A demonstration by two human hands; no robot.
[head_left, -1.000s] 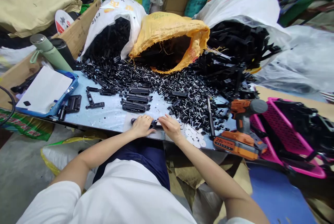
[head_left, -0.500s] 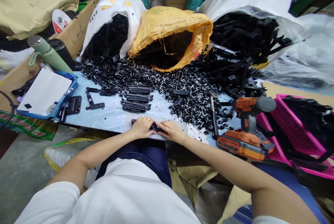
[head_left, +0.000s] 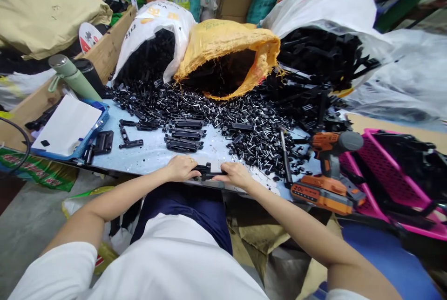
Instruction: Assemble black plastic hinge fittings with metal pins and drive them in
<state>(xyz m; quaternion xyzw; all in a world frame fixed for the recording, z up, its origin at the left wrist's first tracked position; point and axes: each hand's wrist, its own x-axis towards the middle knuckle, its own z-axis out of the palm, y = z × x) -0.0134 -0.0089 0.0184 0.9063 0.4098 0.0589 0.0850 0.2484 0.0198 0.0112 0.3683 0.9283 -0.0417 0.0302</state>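
Between my two hands, at the table's front edge, is a black jointed plastic bracket [head_left: 206, 172]. My left hand [head_left: 182, 168] is closed on its left end, and my right hand [head_left: 237, 174] pinches its right end. The middle of the bracket shows between them, with a short piece standing up; both ends are hidden by fingers. Just beyond my hands, several similar folded brackets [head_left: 184, 143] lie in a stacked row. A few loose jointed pieces [head_left: 132, 143] rest to the left of that row.
Small black parts and pins [head_left: 251, 137] are heaped across the table's middle. Behind them lie a white sack [head_left: 157, 13], a yellow sack [head_left: 223, 34] and another white sack [head_left: 324, 2]. A hammer [head_left: 285, 158], cordless drill [head_left: 326, 174] and pink basket [head_left: 394, 174] stand right; a blue tray [head_left: 104, 116] left.
My hands have moved apart and now hold the bracket by its two ends, with more of its middle showing. Before, they lay over it close together. The view has shifted slightly.
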